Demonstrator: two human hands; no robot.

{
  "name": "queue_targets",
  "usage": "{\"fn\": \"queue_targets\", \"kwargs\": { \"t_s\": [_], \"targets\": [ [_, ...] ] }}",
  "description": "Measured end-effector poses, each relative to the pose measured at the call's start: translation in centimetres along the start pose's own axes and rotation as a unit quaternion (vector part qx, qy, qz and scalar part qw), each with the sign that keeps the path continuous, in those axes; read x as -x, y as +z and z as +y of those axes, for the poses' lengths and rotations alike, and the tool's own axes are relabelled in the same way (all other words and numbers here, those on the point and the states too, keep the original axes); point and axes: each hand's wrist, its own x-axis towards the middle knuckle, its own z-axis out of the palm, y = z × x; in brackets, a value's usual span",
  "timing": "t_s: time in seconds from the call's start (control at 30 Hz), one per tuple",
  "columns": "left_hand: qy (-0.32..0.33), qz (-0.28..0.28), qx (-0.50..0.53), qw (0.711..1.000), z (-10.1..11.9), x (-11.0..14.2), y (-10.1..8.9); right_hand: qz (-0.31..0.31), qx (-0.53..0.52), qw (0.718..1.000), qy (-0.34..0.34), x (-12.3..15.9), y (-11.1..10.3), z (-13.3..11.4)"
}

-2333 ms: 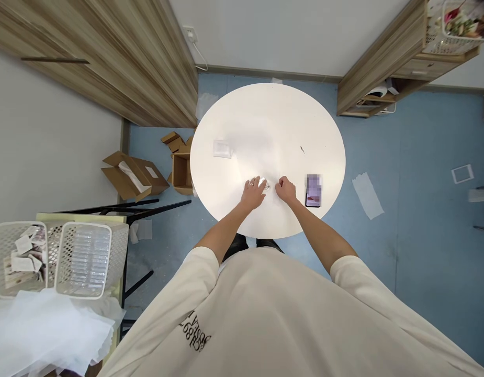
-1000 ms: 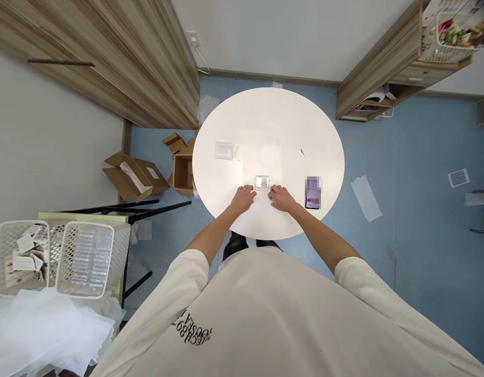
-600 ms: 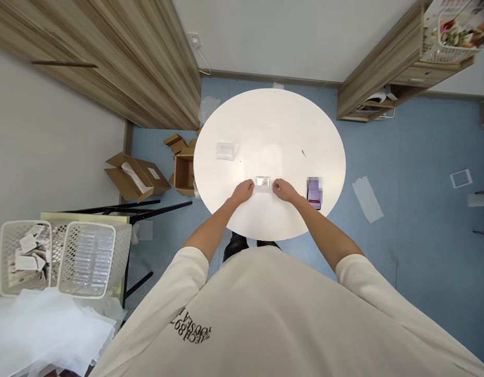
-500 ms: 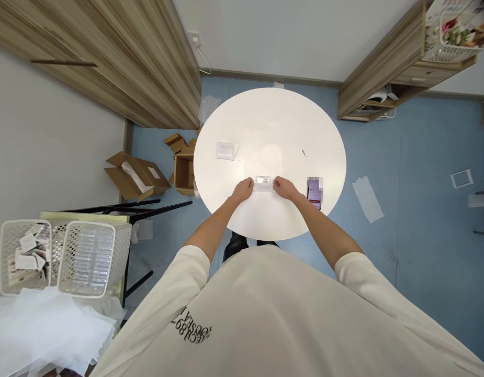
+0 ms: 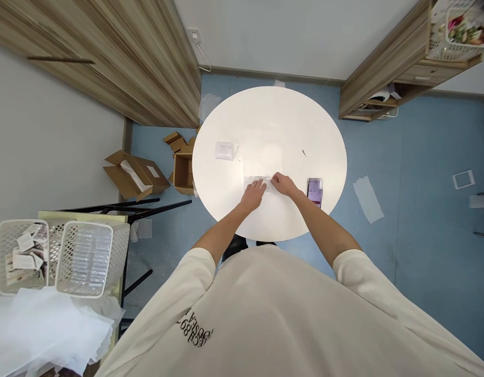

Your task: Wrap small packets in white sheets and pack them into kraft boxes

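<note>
Left of the phone [image 5: 314, 195], the left hand [image 5: 253, 195] lies open on a thin white sheet [image 5: 249, 180] — looks only part tucked. The right hand [image 5: 284, 185] bunches by its edge — can't tell its grip.

From far off, I look down on white table [image 5: 271, 118] with curved edge, smooth and shiny. Small white packet [image 5: 225, 150] lies flat on left side, toward far edge. Phone [image 5: 314, 192] lies face up on right side, screen lit purple, part of it blurred. Small dark mark [image 5: 304, 153] shows above phone. Near middle, toward my side, thin white sheet [image 5: 249, 180] lies under my left hand [image 5: 254, 195]. My right hand [image 5: 283, 184] has bent fingers at sheet's right end.
</note>
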Motion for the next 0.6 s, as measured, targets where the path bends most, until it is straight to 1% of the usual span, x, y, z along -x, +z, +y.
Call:
{"fn": "queue_targets", "kwargs": {
  "t_s": [0.03,0.07,0.13,0.17,0.2,0.23,0.3,0.33,0.4,0.5,0.6],
  "targets": [
    [-0.003,-0.001,-0.001,1.0,-0.2,-0.2,0.2,0.035,-0.012,0.999,-0.001,0.3,-0.1,-0.2],
    [-0.005,-0.001,0.002,1.0,-0.4,-0.4,0.4,0.088,-0.017,0.996,-0.005,0.6,-0.1,-0.3],
    [-0.006,0.001,0.016,1.0,-0.7,-0.7,0.5,0.208,0.005,0.978,-0.025,1.5,0.0,-0.6],
    [-0.007,0.004,0.024,1.0,-0.8,-0.8,0.6,0.251,0.028,0.967,-0.043,1.9,0.2,-0.8],
    [-0.008,0.008,0.031,0.999,-1.0,-0.9,0.6,0.268,0.054,0.959,-0.07,2.4,0.4,-0.9],
    [-0.009,0.012,0.033,0.999,-1.1,-1.0,0.6,0.256,0.079,0.958,-0.106,2.8,0.8,-1.0],
    [-0.011,0.019,0.03,0.999,-1.2,-1.2,0.7,0.181,0.12,0.959,-0.185,3.3,1.8,-1.1],
    [-0.013,0.021,0.027,0.999,-1.3,-1.3,0.7,0.149,0.134,0.958,-0.206,3.4,2.4,-1.1],
    [-0.015,0.021,0.021,0.999,-1.4,-1.4,0.7,0.114,0.154,0.958,-0.215,3.3,3.5,-1.0],
    [-0.013,0.026,0.013,1.0,-1.5,-1.5,0.3,0.111,0.174,0.958,-0.2,2.7,4.5,-0.7],
    [-0.012,0.027,0.016,0.999,-1.7,-1.4,-0.1,0.098,0.193,0.955,-0.203,2.2,4.7,-0.3]
  ]
}}
